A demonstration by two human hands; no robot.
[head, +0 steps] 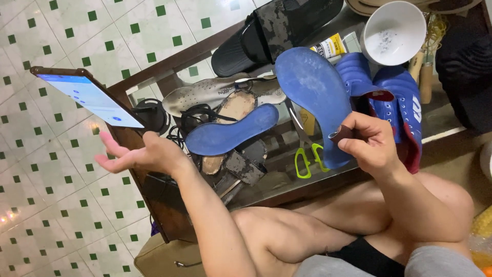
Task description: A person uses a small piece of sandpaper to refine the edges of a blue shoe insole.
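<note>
**Blue insole held up over a cluttered glass table**

White floor tiles with green squares surround a low glass-topped table with a dark wooden frame (169,64), crowded with shoe parts. The person's right hand (366,143) pinches the narrow heel end of a flat blue foam insole (312,87), thumb and fingers pressed together on it along with a small dark scrap, so the wide toe end stands up over the table. It looks light and bendy, likely to flop if held by the tip; the heel edge seems the steadiest hold. The left hand (141,156) is spread, palm up, holding nothing, just below a propped smartphone with a lit screen (89,96). A second blue insole (230,131) lies on the glass, near green-handled scissors (307,159), blue shoes (400,97), a black slide sandal (271,31) and a white bowl (393,32).
</note>
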